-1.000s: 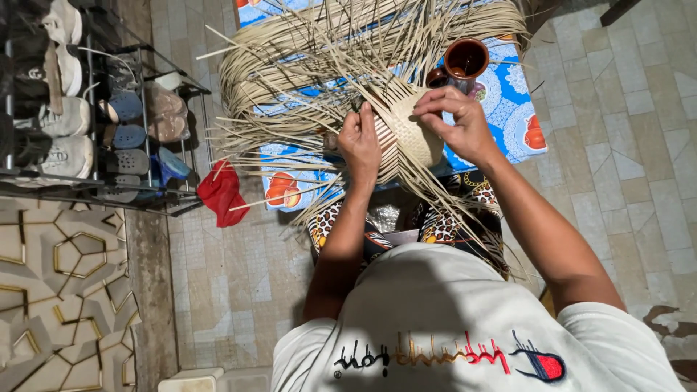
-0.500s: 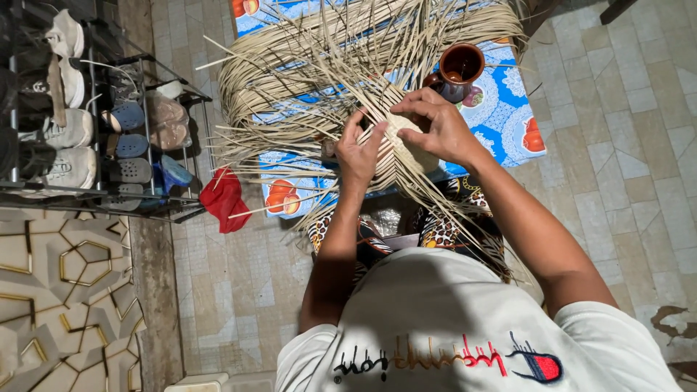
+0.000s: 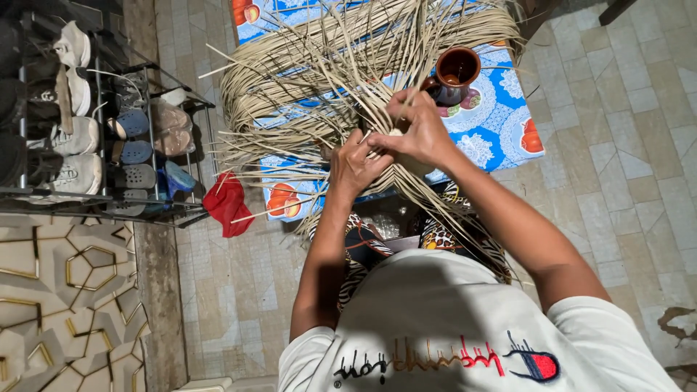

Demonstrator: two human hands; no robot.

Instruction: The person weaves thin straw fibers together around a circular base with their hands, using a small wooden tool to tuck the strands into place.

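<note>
1. The woven piece (image 3: pixel 406 156) lies at the centre of the scene, mostly hidden behind both hands, with loose straw strips (image 3: pixel 348 65) fanning out from it to the far side and down over the lap.
2. The left hand (image 3: pixel 357 165) has its grip clamped on strips at the left edge of the woven piece.
3. The right hand (image 3: pixel 415 129) has its grip pinched together on strips, touching the left hand's fingers.
4. A brown clay cup (image 3: pixel 455 74) stands just beyond the right hand on the blue patterned mat (image 3: pixel 501 123).
5. A red cloth (image 3: pixel 227 205) lies on the floor, near a shoe rack (image 3: pixel 94 138) at left.
6. Against the earlier frame, the hands have closed together; the round woven face, then visible, is now covered.
</note>
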